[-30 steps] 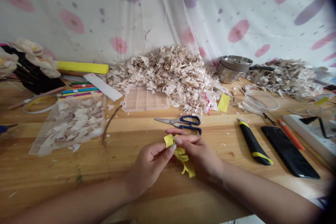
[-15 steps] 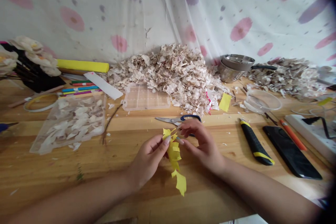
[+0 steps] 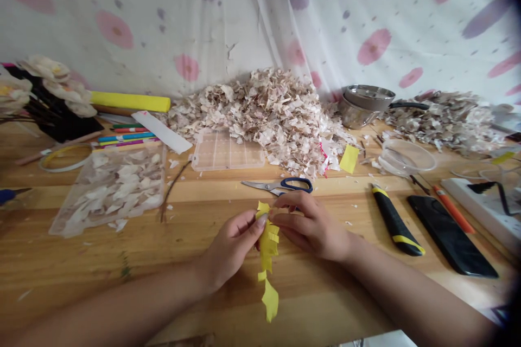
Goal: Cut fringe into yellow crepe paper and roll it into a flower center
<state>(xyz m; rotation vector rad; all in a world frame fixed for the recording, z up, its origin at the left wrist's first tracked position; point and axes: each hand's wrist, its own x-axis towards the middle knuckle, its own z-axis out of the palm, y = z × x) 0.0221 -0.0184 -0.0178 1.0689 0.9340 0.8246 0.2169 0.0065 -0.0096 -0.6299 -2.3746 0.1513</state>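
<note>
A ragged, notched strip of yellow crepe-like paper hangs down from between my hands, its lower end dangling above the wooden table. My left hand pinches the strip near its top between thumb and fingers. At the strip's upper edge, the fingertips of my right hand are closed against the paper, with the thumb mostly hidden. Just beyond my right hand lie scissors with dark blue handles, blades pointing left. Part of their lower handle is covered by my fingers.
A pile of whitish flakes stands behind, near a metal bowl. To the left is a clear tray of petal-like pieces. A utility knife, phone and power strip lie on the right.
My right hand's fingers have closed in on the strip's upper edge, where they were more lifted and curled before. The strip's dangling end has swung slightly left and lower.
</note>
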